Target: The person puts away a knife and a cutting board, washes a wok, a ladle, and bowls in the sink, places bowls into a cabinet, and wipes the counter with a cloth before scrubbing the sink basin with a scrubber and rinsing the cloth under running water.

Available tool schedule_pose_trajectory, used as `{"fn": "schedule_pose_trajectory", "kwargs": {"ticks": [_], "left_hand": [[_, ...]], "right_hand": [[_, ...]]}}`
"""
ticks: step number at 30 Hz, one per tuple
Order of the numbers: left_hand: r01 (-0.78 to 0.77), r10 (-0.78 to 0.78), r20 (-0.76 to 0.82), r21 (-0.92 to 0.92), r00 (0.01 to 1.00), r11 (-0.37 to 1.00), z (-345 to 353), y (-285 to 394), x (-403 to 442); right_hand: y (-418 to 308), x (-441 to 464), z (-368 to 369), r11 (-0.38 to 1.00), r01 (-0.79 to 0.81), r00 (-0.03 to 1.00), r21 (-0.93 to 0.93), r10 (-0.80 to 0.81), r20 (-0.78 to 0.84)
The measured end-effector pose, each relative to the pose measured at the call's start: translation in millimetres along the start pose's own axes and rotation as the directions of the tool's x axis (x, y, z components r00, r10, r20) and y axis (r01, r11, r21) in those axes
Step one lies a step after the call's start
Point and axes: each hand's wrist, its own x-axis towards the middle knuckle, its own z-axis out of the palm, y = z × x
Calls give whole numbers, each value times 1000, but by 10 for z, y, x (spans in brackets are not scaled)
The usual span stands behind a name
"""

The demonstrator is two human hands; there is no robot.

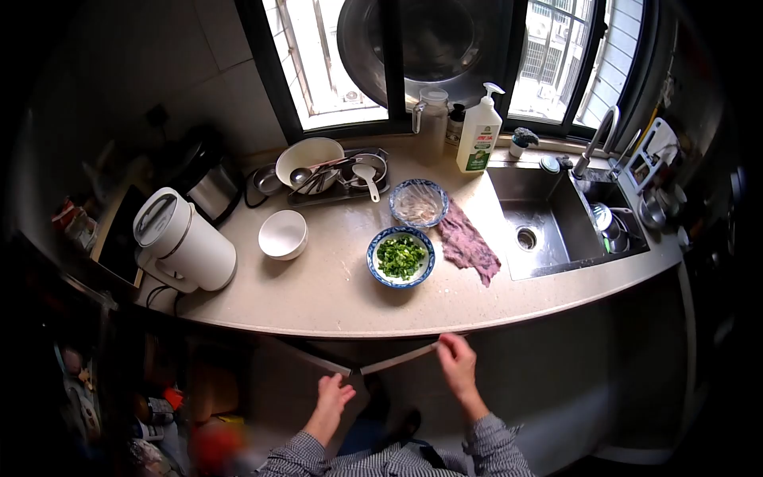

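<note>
My left hand (330,401) is below the counter's front edge with its fingers apart and nothing in it. It is just under the free edge of the left cabinet door (314,358). My right hand (458,368) has its fingers curled closed near the counter edge, beside the outer end of the right cabinet door (397,361). Whether it touches that door or holds anything is hidden. Both doors stand partly swung out. Above them on the counter, a blue-rimmed bowl holds chopped greens (400,257). Behind it is a patterned bowl covered with plastic wrap (419,203).
A white bowl (283,235) and a white kettle (191,242) stand on the left. A dish rack (350,193) with utensils lies behind. On the right are a crumpled cloth (469,242), a pump bottle (479,135) and the sink (548,219). Various items crowd the floor at lower left.
</note>
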Motion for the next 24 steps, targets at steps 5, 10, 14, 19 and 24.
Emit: {"fn": "schedule_pose_trajectory", "kwargs": {"ticks": [5, 10, 14, 19, 24], "left_hand": [[1, -36, 418, 85, 908, 996, 763, 409, -636], [-311, 294, 417, -28, 860, 950, 1520, 1046, -83], [-110, 118, 450, -45, 885, 993, 2038, 1474, 45], [-131, 143, 437, -59, 888, 990, 2208, 1360, 394], [-76, 127, 361, -153, 924, 985, 1923, 1562, 178]], "right_hand": [[-65, 1145, -138, 895, 230, 946, -383, -299, -129], [15, 2182, 3, 767, 64, 992, -638, 20, 124], [255, 2314, 324, 447, 143, 980, -883, 61, 190], [309, 2280, 253, 470, 228, 974, -853, -118, 195], [160, 2192, 269, 571, 247, 960, -783, -253, 118]]}}
